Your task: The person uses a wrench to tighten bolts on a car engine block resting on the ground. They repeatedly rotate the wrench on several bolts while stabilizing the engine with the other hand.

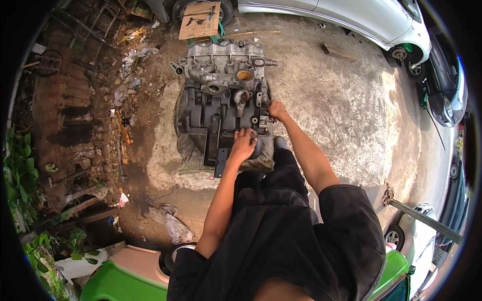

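Note:
A grey and black engine (226, 65) rests on a crumpled dark sheet (186, 163) on the concrete, its pale metal top toward the back. My left hand (243, 143) lies on the near edge of the black block, fingers apart and slightly bent, beside a long dark bracket (216, 145). My right hand (276, 109) is at the block's right side with its fingers curled; whatever it grips is hidden. A metal fitting (241, 105) sits on the block between my hands.
A silver car (331, 15) stands at the back behind a cardboard piece (199, 30). A wooden block (339, 52) lies at the right. Debris and old metal (75, 125) cover the left. A green vehicle (120, 278) is behind me, and a metal rail (427, 218) runs at the lower right.

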A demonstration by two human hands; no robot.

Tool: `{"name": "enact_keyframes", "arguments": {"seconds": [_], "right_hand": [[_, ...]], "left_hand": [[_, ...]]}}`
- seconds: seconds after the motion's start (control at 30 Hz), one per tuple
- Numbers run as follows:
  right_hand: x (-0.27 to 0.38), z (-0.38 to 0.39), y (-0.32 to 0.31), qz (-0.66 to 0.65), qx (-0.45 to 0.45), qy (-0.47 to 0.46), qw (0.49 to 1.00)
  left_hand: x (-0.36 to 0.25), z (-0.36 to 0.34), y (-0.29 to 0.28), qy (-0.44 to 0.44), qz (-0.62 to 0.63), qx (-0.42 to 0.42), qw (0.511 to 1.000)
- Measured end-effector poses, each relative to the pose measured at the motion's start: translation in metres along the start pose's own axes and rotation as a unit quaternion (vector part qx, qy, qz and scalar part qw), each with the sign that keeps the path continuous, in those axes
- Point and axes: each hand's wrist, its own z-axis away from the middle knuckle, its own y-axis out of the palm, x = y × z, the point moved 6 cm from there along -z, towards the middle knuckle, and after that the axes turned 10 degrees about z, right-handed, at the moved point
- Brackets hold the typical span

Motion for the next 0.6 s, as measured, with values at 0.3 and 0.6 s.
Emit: {"name": "enact_keyframes", "arguments": {"seconds": [0.3, 0.6], "right_hand": [[0.015, 0.049, -0.02, -0.056, -0.129, -0.095, 0.986], [-0.001, 0.176, 0.042, -0.106, -0.218, -0.171, 0.955]], "left_hand": [[0.001, 0.0, 0.0, -0.016, -0.001, -0.004, 1.0], [0.003, -0.002, 0.002, -0.029, 0.008, 0.0, 1.0]]}}
